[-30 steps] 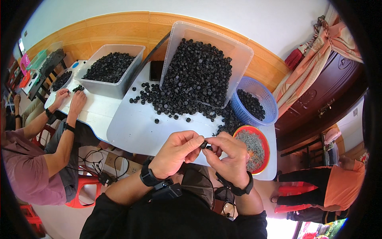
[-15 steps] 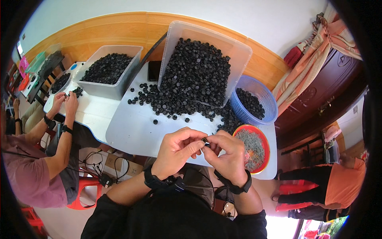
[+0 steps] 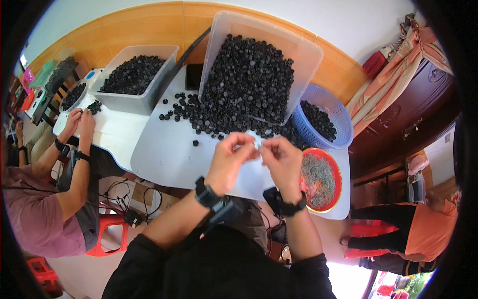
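Over the near part of the white table (image 3: 164,162), both my hands are raised with their fingertips almost meeting. My left hand (image 3: 231,159) is closed in a pinch of thumb and forefinger. My right hand (image 3: 283,162) pinches in the same way, close beside it. Whatever lies between the fingertips is too small and blurred to make out. Just beyond my hands spreads a loose heap of small round black caps (image 3: 219,119). They spill from a tipped clear plastic bin (image 3: 308,60) that holds many more.
A blue plastic basket (image 3: 343,124) with black caps stands right of the bin. Nearer is a red bowl (image 3: 340,184) of thin grey metal pieces. At left, a co-worker (image 3: 45,219) handles caps beside another clear bin (image 3: 144,102). Another person (image 3: 428,224) is at far right.
Both hands have moved forward over the table, toward the heap. The small black cap seen between my fingertips earlier is no longer visible there. The view has shifted slightly.
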`<state>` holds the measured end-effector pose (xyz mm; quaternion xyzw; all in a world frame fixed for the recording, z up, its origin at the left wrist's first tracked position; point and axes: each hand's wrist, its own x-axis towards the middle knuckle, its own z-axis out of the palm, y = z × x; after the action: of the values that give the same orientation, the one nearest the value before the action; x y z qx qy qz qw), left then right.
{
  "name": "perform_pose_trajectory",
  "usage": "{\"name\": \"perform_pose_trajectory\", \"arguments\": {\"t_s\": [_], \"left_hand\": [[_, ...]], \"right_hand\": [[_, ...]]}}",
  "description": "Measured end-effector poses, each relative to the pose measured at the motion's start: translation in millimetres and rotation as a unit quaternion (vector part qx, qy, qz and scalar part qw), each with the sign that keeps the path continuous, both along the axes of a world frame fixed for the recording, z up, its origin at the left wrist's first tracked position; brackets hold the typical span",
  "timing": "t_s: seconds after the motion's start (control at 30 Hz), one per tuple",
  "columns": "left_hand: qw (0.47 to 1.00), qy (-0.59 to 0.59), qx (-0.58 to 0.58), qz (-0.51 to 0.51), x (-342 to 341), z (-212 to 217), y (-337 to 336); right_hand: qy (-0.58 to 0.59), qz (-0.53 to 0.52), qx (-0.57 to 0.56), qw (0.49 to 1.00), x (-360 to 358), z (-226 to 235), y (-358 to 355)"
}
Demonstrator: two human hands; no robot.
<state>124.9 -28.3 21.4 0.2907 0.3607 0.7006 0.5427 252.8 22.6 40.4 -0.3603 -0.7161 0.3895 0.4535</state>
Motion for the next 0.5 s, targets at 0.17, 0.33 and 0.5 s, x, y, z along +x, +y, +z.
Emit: {"name": "perform_pose_trajectory", "arguments": {"t_s": [0.17,0.33,0.5], "left_hand": [[0.999,0.021,-0.035,-0.018,-30,-31,-11],[0.992,0.041,-0.014,-0.122,-80,-54,-67],[0.995,-0.017,0.014,-0.099,-102,-66,-104]], "right_hand": [[0.19,0.004,-0.176,0.966,10,-64,33],[0.193,0.017,-0.227,0.954,20,-79,29],[0.202,0.03,-0.231,0.951,24,-74,25]]}}
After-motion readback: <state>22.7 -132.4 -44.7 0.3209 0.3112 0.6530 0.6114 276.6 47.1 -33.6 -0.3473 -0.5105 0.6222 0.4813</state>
